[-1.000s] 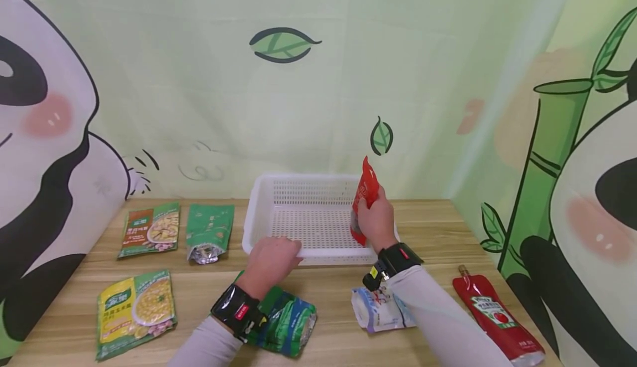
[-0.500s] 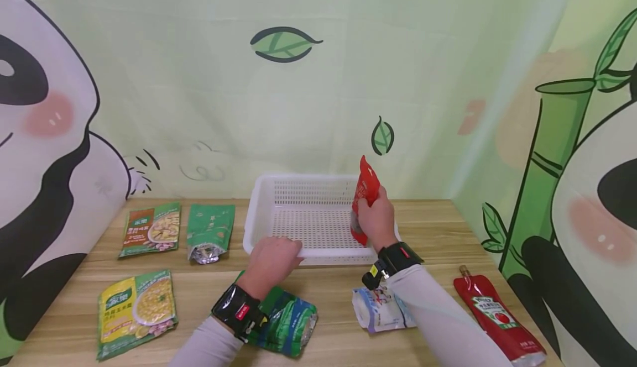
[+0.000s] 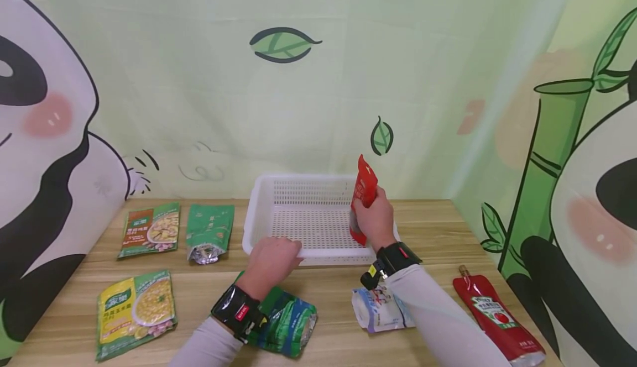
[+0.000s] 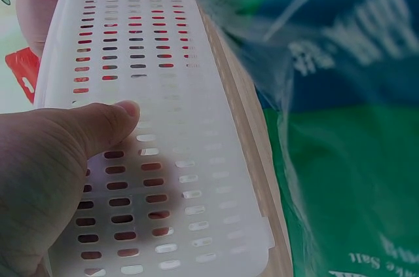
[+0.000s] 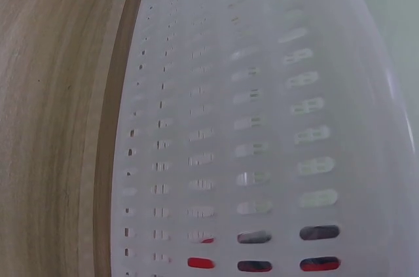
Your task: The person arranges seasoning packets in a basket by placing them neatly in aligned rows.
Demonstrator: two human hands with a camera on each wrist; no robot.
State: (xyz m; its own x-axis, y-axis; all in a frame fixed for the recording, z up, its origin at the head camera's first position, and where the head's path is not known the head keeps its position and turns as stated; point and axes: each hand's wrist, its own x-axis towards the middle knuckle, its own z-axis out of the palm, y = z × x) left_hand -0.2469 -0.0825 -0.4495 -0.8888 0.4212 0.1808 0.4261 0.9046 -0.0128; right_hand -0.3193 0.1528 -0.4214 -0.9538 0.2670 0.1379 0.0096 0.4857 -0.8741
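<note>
My right hand (image 3: 376, 218) grips a red packet (image 3: 365, 184) upright inside the right end of a white plastic basket (image 3: 313, 253). The packet's lower part looks greyish, and fingers cover some of it. At the basket's front left, my left hand (image 3: 275, 262) holds the near rim. In the left wrist view its thumb (image 4: 108, 126) presses the slotted outer wall, and darker finger shapes show through the slots behind. Under the left wrist lies a green and blue salt bag (image 3: 286, 323), partly hidden by the arm. The right wrist view shows the slotted basket wall (image 5: 216, 120), with red behind the lowest slots.
On the wooden table (image 3: 214, 295), left, lie a brown-green soup packet (image 3: 151, 230), a green pouch (image 3: 210, 229) and a yellow-green soup packet (image 3: 136, 314). A white-blue packet (image 3: 380, 307) lies by the right forearm, and a red ketchup pouch (image 3: 497, 317) farther right. A printed cloth (image 3: 318, 96) hangs behind.
The red packet has turned and shifted very slightly left in my right hand. The left hand keeps its place on the basket rim.
</note>
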